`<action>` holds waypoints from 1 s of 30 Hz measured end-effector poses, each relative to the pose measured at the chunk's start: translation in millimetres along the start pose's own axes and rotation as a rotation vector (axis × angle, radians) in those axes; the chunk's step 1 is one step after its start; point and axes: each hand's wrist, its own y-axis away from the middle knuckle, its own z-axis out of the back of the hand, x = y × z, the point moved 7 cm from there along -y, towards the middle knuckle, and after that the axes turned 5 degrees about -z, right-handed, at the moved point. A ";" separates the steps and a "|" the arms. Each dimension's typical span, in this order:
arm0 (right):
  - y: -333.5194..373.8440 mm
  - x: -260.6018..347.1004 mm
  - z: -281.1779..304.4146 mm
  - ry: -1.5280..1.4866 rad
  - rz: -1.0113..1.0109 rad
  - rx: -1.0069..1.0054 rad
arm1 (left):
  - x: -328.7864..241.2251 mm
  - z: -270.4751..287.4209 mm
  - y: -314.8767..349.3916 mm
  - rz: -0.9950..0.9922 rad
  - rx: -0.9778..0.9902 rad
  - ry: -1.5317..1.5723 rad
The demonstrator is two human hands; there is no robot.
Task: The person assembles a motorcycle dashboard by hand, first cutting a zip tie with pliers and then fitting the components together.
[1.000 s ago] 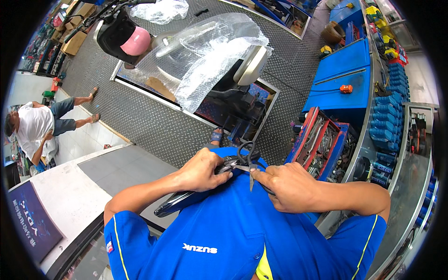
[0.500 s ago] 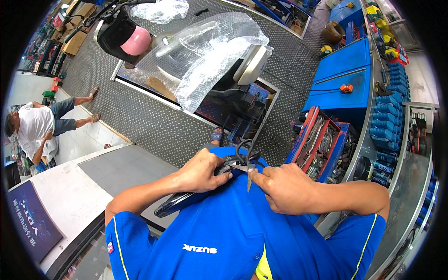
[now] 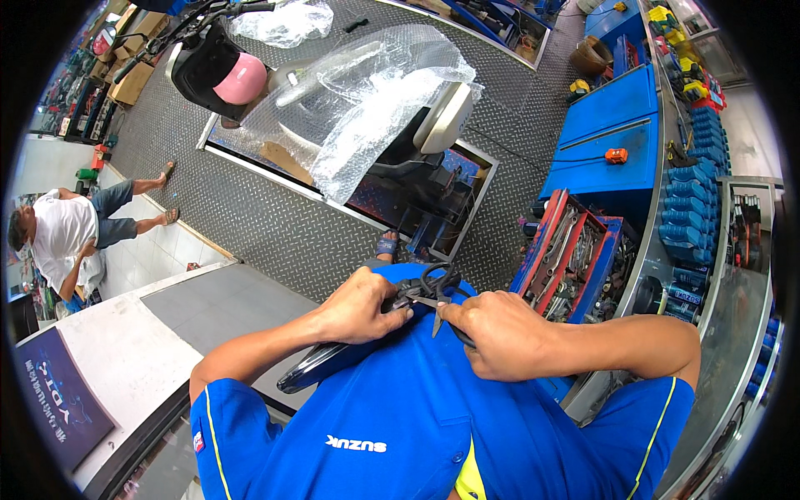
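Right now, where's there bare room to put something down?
On the white counter, between the dark sheet and grey panel; also the floor between that panel and the silver frame. It's crowded in the toolbox and around the scissors.

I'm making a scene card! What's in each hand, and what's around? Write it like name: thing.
Left hand: holds a long, glossy black part
Right hand: holds scissors near the joint, blades spread
Clothes: blue shirt
Toolbox: red and blue, wrenches inside
Scooter: partly under a clear plastic sheet
Another person: white top, off to the left
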 end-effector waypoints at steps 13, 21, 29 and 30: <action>13.7 3.2 0.6 0.085 0.046 -0.088 | 14.7 1.3 5.4 0.090 0.051 -0.028; 13.5 4.1 -1.8 0.079 0.047 -0.111 | 12.1 2.6 6.0 0.074 0.038 -0.018; 13.8 6.2 -4.3 0.082 0.042 -0.095 | 8.8 0.1 8.5 0.085 0.059 -0.028; 12.5 6.7 -4.2 0.089 0.040 -0.062 | 8.6 -1.0 8.2 0.059 0.047 -0.026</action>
